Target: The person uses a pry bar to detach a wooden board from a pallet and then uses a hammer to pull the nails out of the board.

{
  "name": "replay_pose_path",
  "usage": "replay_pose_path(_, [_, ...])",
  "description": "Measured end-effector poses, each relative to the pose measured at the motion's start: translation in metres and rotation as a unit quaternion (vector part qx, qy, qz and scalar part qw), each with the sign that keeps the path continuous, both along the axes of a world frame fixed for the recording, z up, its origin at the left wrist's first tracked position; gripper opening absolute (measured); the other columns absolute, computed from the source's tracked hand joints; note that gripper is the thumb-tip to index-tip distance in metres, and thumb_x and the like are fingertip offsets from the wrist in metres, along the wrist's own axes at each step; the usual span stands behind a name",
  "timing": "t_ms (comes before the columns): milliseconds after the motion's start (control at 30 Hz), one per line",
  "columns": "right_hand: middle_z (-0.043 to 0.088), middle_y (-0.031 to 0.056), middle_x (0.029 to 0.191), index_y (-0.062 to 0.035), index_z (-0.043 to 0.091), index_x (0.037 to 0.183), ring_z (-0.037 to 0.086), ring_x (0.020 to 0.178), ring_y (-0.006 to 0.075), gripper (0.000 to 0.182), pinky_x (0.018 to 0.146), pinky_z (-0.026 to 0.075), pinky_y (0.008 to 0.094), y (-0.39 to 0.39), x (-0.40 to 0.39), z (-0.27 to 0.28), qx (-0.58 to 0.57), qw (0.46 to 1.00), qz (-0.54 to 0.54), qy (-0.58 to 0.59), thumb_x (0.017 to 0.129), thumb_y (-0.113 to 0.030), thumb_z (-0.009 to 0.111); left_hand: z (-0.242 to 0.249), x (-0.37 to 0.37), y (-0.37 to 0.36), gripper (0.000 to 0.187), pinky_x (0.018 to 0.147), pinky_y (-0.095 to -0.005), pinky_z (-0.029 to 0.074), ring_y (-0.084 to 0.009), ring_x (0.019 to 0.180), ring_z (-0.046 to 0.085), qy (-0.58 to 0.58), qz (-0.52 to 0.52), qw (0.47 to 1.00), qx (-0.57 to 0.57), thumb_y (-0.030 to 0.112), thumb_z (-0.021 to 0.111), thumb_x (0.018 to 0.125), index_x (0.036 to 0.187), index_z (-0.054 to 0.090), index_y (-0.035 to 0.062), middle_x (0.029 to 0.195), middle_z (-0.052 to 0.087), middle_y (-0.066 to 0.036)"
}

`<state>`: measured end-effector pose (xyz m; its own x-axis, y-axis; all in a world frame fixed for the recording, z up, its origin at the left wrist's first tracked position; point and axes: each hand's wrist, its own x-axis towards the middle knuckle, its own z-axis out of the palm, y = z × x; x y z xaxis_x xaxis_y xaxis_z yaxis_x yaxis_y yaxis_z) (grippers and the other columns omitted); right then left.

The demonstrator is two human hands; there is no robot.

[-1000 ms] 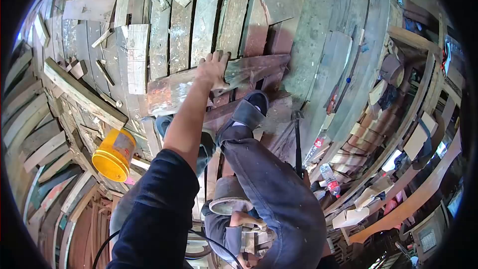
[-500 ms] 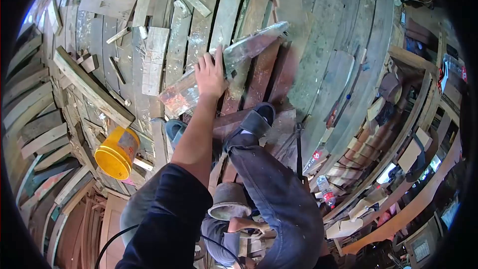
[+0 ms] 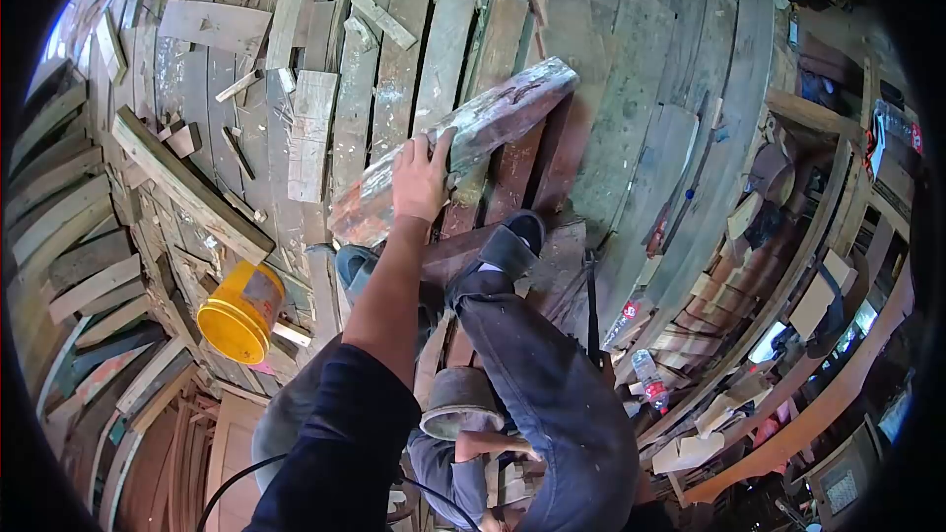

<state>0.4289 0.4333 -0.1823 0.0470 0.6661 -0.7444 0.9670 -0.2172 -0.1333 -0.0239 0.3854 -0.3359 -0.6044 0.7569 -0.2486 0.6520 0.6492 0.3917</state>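
My left hand reaches out with its fingers curled over the edge of a short, thick wooden beam. The beam is weathered, with pale flaking paint and a reddish end, and lies slanted across boards in front of my feet. Its far end points up to the right. Only a sliver of my right hand shows beside my right knee, closed at the lower end of a thin dark bar; my leg covers the rest of it.
A yellow bucket and a long timber lie at left. Loose boards and wood scraps cover the plank floor. Another person in a hat works below, between my legs. Plastic bottles and stacked wood stand at right.
The beam has rolled or tilted under my left hand, so more of its broad painted face shows. My left hand has shifted slightly down in view. The bar stays beside my knee.
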Motion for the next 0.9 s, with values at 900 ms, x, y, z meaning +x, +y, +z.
replay_pose_path(900, [0.060, 0.0145, 0.072, -0.0040, 0.057, 0.107, 0.056, 0.056, 0.0179, 0.034, 0.054, 0.046, 0.0344, -0.028, -0.032, -0.090, 0.043, 0.991, -0.096, 0.085, 0.094, -0.036, 0.058, -0.012, 0.010, 0.025, 0.124, 0.103, -0.0443, 0.040, -0.0335, 0.128, 0.044, -0.146, -0.040, 0.967, -0.206, 0.042, 0.085, 0.057, 0.152, 0.010, 0.0138, 0.137, 0.044, -0.019])
